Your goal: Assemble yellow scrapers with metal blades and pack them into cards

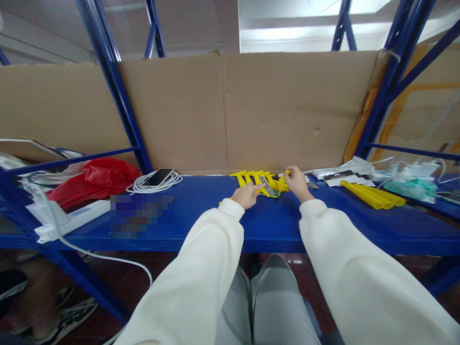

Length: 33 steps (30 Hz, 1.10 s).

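My left hand (246,195) rests low over the table, its fingers closed and reaching to the edge of a flat grey rectangular piece (267,187). What lies under those fingers is mostly hidden; a bit of yellow shows beside the wrist. Around and behind the grey piece lies a cluster of yellow plastic strips (245,178), several of them side by side. To the right, my right hand (296,183) is raised slightly, thumb and finger pinching a small yellow piece (287,172).
Yellow tubes (373,195) lie at right by a black-and-white packet (343,178) and a green bag (413,187). At left are a phone (160,177) on a coiled white cable (176,180), a red bag (108,177) and a power strip (79,218). Cardboard (280,110) stands behind.
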Each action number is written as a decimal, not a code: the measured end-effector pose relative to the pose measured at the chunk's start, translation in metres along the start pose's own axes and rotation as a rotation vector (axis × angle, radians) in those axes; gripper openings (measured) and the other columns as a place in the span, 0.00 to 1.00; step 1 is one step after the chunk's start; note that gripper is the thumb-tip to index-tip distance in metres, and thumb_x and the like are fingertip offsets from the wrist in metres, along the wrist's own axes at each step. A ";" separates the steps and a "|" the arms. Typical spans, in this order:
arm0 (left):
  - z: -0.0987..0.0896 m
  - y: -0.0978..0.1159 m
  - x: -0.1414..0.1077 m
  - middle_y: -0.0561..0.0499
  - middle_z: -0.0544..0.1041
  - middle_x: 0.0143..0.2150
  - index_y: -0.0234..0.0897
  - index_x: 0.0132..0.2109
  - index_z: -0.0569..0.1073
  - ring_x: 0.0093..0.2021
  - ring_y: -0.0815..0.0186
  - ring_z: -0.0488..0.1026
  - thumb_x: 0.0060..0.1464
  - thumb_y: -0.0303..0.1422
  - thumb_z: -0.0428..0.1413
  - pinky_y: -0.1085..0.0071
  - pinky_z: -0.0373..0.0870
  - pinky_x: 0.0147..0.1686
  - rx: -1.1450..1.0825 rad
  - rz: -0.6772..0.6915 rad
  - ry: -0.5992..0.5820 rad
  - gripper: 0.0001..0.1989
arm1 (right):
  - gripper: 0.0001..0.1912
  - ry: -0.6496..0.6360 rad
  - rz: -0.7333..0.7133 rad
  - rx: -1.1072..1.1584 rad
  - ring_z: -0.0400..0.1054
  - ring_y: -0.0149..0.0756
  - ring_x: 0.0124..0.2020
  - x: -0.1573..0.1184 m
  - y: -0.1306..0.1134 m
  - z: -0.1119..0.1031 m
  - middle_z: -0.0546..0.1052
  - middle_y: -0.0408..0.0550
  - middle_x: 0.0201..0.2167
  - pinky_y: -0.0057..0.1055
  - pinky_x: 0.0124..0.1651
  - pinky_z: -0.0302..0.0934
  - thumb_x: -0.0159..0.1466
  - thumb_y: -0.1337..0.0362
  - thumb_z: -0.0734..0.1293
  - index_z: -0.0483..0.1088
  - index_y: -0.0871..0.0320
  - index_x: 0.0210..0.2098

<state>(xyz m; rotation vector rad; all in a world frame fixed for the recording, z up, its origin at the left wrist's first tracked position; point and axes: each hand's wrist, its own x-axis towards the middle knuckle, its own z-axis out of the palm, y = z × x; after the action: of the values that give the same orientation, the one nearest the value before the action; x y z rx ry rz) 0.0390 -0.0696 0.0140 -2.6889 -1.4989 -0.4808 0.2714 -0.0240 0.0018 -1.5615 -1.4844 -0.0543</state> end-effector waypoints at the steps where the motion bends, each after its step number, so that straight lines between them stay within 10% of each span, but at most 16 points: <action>1: 0.000 0.000 0.000 0.46 0.76 0.59 0.53 0.70 0.67 0.57 0.57 0.76 0.69 0.32 0.48 0.65 0.71 0.57 0.001 -0.001 -0.002 0.26 | 0.21 -0.013 0.000 0.002 0.74 0.46 0.43 0.000 0.000 0.001 0.80 0.61 0.44 0.38 0.47 0.66 0.63 0.64 0.61 0.72 0.65 0.53; 33: 0.004 -0.002 0.001 0.49 0.76 0.59 0.57 0.69 0.67 0.58 0.60 0.76 0.69 0.34 0.51 0.69 0.72 0.56 0.027 0.004 0.033 0.25 | 0.10 -0.293 0.056 -0.221 0.76 0.41 0.35 -0.003 -0.001 0.004 0.80 0.50 0.26 0.28 0.39 0.65 0.56 0.74 0.66 0.71 0.57 0.20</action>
<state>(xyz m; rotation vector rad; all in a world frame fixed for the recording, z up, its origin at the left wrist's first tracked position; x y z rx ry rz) 0.0388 -0.0675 0.0102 -2.6494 -1.4803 -0.4990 0.2675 -0.0245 -0.0014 -1.8493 -1.7064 0.0471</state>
